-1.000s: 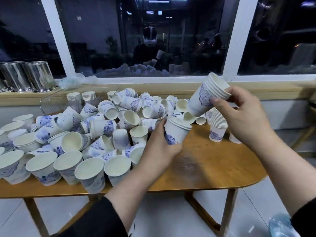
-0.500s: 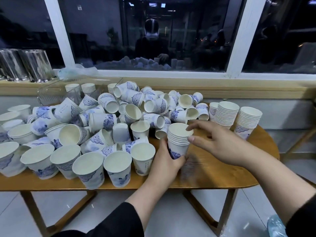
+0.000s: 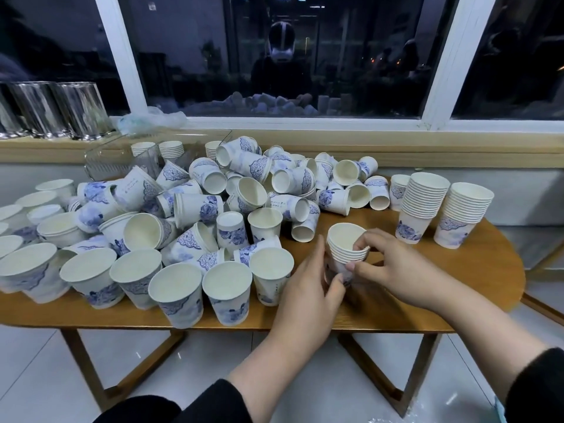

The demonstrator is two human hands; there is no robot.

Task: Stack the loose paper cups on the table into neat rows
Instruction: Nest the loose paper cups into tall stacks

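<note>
A short stack of white paper cups with blue prints (image 3: 346, 246) stands on the wooden table (image 3: 427, 285). My left hand (image 3: 308, 288) grips its lower part from the left. My right hand (image 3: 393, 270) pinches its rim from the right, fingers curled over the edge. A big pile of loose cups (image 3: 238, 196), many on their sides, covers the table's middle and left. Several upright cups (image 3: 227, 286) line the front edge. Two tall stacks (image 3: 422, 206) (image 3: 464, 213) stand at the back right.
A clear plastic box (image 3: 122, 157) with small cup stacks sits at the back left. Metal canisters (image 3: 61, 109) and a crumpled plastic bag (image 3: 152, 119) rest on the windowsill. The table's rounded right end (image 3: 494, 270) is bare wood. Tiled floor lies below.
A second ago my right hand held a cup stack in the air; it set that down at the back right. It now pinches the small stack that my left hand grips.
</note>
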